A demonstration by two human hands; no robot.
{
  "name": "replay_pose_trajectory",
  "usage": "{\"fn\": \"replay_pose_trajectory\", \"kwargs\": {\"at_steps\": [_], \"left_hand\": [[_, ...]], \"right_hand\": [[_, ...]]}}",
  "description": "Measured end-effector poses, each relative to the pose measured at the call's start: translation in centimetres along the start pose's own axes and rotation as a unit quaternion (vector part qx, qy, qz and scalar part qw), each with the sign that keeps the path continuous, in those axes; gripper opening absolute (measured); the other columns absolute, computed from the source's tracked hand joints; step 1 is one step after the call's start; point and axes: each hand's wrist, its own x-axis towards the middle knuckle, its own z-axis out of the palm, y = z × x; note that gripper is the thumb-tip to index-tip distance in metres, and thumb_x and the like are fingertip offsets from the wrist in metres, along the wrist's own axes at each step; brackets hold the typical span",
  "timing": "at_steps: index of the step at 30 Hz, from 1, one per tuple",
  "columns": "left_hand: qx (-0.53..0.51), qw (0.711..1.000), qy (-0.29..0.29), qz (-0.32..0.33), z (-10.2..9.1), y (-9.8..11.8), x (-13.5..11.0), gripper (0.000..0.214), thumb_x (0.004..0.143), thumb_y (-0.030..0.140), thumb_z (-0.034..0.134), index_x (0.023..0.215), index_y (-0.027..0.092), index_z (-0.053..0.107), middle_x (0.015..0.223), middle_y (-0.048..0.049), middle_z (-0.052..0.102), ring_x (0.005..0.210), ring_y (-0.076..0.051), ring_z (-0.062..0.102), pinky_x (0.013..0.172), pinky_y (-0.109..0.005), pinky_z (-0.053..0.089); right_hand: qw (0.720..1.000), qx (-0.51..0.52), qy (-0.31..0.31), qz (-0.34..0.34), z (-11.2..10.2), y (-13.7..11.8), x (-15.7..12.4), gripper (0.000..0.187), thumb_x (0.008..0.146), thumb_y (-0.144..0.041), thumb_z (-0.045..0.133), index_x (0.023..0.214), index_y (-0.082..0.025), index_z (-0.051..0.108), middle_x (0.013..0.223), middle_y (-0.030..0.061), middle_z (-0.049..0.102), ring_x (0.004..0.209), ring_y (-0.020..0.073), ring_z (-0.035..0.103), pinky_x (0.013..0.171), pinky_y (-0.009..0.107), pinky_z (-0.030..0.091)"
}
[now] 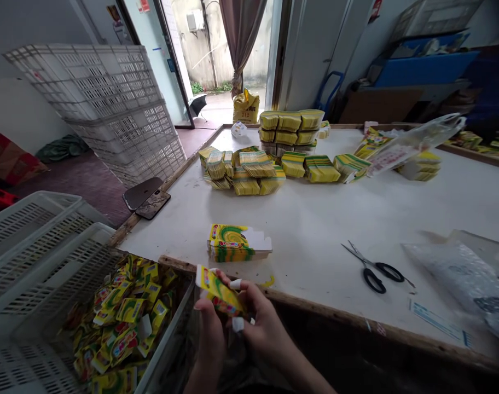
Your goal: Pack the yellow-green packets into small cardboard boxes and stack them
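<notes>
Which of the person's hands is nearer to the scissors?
Right. The right hand, at the right end of the held box, is left of the scissors; the left hand, around the box's other end, is farther left of them.

Both hands, the left hand (212, 331) and the right hand (266, 320) with white-covered fingertips, are holding a small yellow-and-green printed cardboard carton (220, 293). Flat yellow-and-green stacked cartons (231, 243) and black-handled metal scissors (372, 268) are lying on the white wood-edged tabletop (307, 224).
</notes>
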Motion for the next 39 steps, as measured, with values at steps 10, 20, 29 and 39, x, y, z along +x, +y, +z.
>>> {"fn": "replay_pose_trajectory", "kwargs": {"at_steps": [10,20,29,39], "left_hand": [[0.198,0.980,-0.029,0.013,-1.9,-1.7,0.0,0.029,0.083,0.042,0.067,0.096,0.016,0.071,0.087,-0.0024,0.075,0.083,-0.019,0.068,0.077,-0.026,0.052],[0.151,0.987,-0.003,0.051,-3.0,0.7,0.7,0.024,0.065,0.033,0.084,0.085,0.022,0.075,0.080,0.0018,0.077,0.075,-0.014,0.069,0.072,-0.021,0.054],[0.368,0.872,-0.311,-0.088,-3.0,4.8,0.8,0.095,0.050,0.075,0.074,0.127,0.020,0.059,0.119,-0.0123,0.068,0.110,-0.034,0.061,0.096,-0.042,0.048],[0.520,0.842,-0.136,0.037,-1.0,0.1,-1.0,0.073,0.068,0.034,0.074,0.129,0.019,0.038,0.108,-0.0077,0.067,0.096,-0.025,0.064,0.085,-0.036,0.051]], "right_hand": [[0.981,0.174,0.082,0.042,-2.9,0.3,1.5,0.023,0.056,-0.026,0.087,0.066,-0.018,0.067,0.059,-0.0034,0.063,0.061,0.0142,0.056,0.063,0.025,0.045],[0.969,-0.224,0.004,-0.107,-4.5,-1.1,0.2,0.019,0.083,-0.014,0.055,0.083,-0.019,0.073,0.073,0.0027,0.063,0.068,0.0165,0.059,0.061,0.026,0.044],[0.811,-0.503,-0.128,-0.268,-6.2,-5.0,-1.0,0.014,0.091,-0.021,0.062,0.097,-0.028,0.071,0.084,0.0011,0.072,0.081,0.0196,0.057,0.080,0.036,0.044],[0.896,-0.290,0.163,-0.293,-3.0,0.6,-2.7,0.034,0.089,-0.006,0.051,0.111,-0.030,0.061,0.104,0.0068,0.065,0.094,0.0206,0.064,0.080,0.032,0.054]]}}
